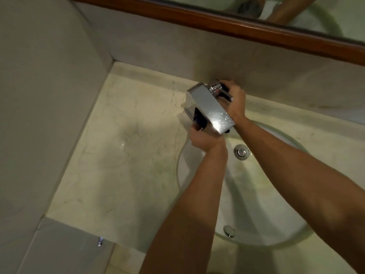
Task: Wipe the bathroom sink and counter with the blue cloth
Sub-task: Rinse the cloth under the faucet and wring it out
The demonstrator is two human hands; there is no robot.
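Note:
The chrome faucet (pixel 209 107) stands at the back of the round white sink (pixel 256 194), which is set in the pale marble counter (pixel 128 165). My left hand (pixel 205 138) is curled up under the left side of the spout. It grips a dark blue piece of cloth (pixel 198 117), most of it hidden behind the spout and my fingers. My right hand (pixel 234 101) reaches to the back of the faucet. Its fingers are wrapped round the chrome lever handle (pixel 219 89).
A chrome drain plug (pixel 241 152) sits in the basin and an overflow hole (pixel 229 231) is near its front rim. A grey wall closes the left side. A mirror with a brown wooden frame (pixel 217 23) hangs above the backsplash.

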